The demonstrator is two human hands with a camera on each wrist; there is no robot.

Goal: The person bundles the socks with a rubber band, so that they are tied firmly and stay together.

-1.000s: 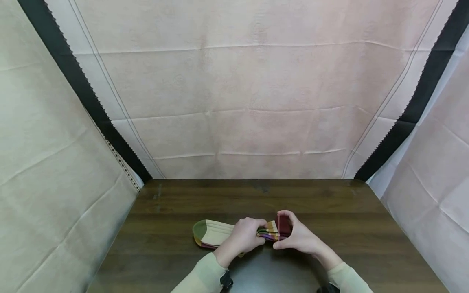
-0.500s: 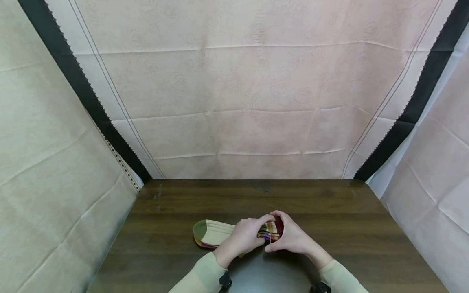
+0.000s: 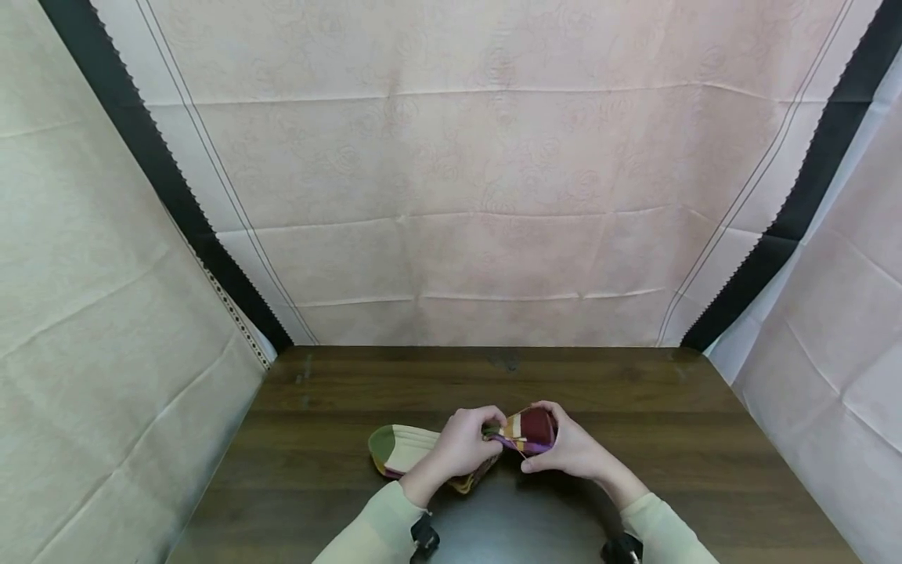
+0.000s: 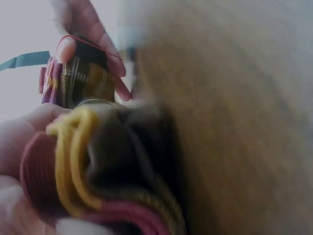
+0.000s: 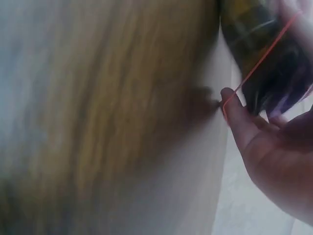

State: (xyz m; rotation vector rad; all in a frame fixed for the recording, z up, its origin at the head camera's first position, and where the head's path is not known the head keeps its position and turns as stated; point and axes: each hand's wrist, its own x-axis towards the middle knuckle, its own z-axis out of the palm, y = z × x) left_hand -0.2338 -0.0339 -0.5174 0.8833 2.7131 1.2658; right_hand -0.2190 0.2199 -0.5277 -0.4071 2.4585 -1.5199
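Observation:
A bundle of stacked socks (image 3: 412,448) with cream, green, maroon, yellow and plaid parts lies across the front of the table in the head view. My left hand (image 3: 465,441) grips the bundle around its middle. At the bundle's maroon and plaid right end, my right hand (image 3: 576,448) curves its fingers and thumb around the socks. A thin red rubber band (image 5: 264,56) is stretched between the right thumb and fingers, across the bundle. In the left wrist view, folded sock edges (image 4: 73,161) show close up, blurred. The band's far side is hidden.
The brown wooden table (image 3: 338,384) extends behind and to both sides of the hands. Pale cloth walls (image 3: 486,204) enclose its back and sides. Dark straps (image 3: 426,536) circle both wrists.
My right hand first shifted left over the sock ends, then back right. The left hand moved slightly left, and the bundle's right end now tilts upward with its lower folds showing.

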